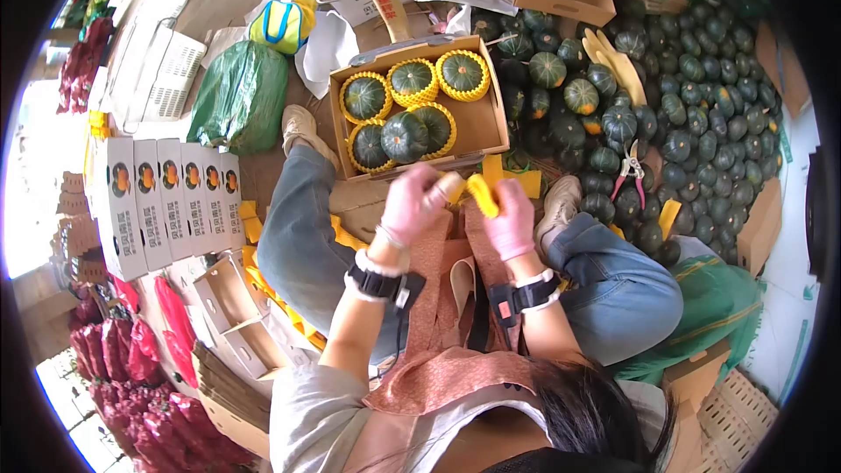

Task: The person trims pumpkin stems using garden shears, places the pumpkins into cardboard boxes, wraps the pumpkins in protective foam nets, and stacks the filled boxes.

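Yellow foam net point(481, 196) pinched in right hand point(511, 226), just beside left hand point(413, 208), whose grip looks unclear.

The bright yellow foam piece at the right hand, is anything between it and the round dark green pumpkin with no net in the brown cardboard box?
Yes, the near wall of the brown cardboard box runs between the yellow foam piece and the round dark green pumpkin. Nothing visible covers that pumpkin's top.
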`<state>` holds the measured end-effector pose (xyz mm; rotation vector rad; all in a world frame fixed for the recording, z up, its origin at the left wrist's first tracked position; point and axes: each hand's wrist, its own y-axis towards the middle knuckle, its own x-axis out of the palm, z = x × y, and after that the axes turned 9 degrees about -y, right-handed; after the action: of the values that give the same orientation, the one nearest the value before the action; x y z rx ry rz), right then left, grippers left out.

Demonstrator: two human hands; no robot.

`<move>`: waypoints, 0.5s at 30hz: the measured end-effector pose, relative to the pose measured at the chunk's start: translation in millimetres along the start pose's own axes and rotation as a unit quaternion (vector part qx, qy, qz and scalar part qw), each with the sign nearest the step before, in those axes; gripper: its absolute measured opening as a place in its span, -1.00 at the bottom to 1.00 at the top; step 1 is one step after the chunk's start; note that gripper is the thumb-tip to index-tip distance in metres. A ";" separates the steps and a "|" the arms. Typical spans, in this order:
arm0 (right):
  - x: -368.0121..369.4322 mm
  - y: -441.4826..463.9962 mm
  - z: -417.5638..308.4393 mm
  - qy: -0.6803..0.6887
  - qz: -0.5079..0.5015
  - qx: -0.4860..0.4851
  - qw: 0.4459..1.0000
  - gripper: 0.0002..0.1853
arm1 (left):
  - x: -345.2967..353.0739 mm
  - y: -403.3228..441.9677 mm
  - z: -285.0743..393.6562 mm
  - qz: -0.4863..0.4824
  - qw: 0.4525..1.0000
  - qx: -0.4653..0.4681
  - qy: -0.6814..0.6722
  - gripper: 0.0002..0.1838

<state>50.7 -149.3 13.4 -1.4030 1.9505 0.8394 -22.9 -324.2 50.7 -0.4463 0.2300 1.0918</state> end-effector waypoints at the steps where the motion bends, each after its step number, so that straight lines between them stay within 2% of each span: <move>1: -6.0 -1.2 -11.1 0.013 -0.020 -0.054 0.998 -0.71 | 9.1 -17.1 1.4 -0.034 0.991 -0.020 -0.126 -0.60; 2: -9.9 -4.4 -19.4 -0.020 -0.048 -0.080 0.995 -0.69 | 18.1 -31.3 1.2 -0.069 0.966 -0.038 -0.247 -0.62; 3: -14.0 -6.7 -23.6 -0.002 -0.072 -0.119 0.990 -0.68 | 24.9 -41.8 -0.1 -0.058 0.969 -0.019 -0.241 -0.64; 4: -17.1 -9.8 -26.0 0.017 -0.097 -0.157 0.983 -0.67 | 31.9 -49.9 1.3 -0.034 0.952 0.007 -0.304 -0.69; 6: -21.2 -17.7 -25.6 0.217 -0.163 -0.099 0.957 -0.66 | 41.5 -55.6 -1.9 -0.017 0.894 0.020 -0.447 -0.71; 9: -32.0 -20.7 -32.1 0.355 -0.235 0.026 0.905 -0.64 | 38.0 -63.3 14.6 0.011 0.883 0.015 -0.469 -0.79; 10: -37.0 -20.1 -34.3 0.374 -0.252 0.073 0.889 -0.63 | 32.8 -64.8 13.8 0.007 0.931 0.048 -0.361 -0.80; 12: -27.1 -22.0 -29.5 0.275 -0.094 0.034 0.956 -0.80 | 16.5 -65.5 13.6 0.005 0.985 0.116 -0.130 -0.78; 14: -18.4 -21.7 -35.3 0.306 -0.019 0.061 0.950 -0.71 | 15.0 -66.7 24.1 0.050 0.985 0.149 -0.075 -0.75; 15: -19.4 -22.3 -41.4 0.284 -0.016 0.045 0.958 -0.64 | 17.5 -68.2 27.3 0.082 0.983 0.150 -0.065 -0.75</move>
<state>73.2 -175.3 50.8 -1.7502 2.3341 0.3394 44.9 -323.9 84.0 -0.0874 0.3146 1.2187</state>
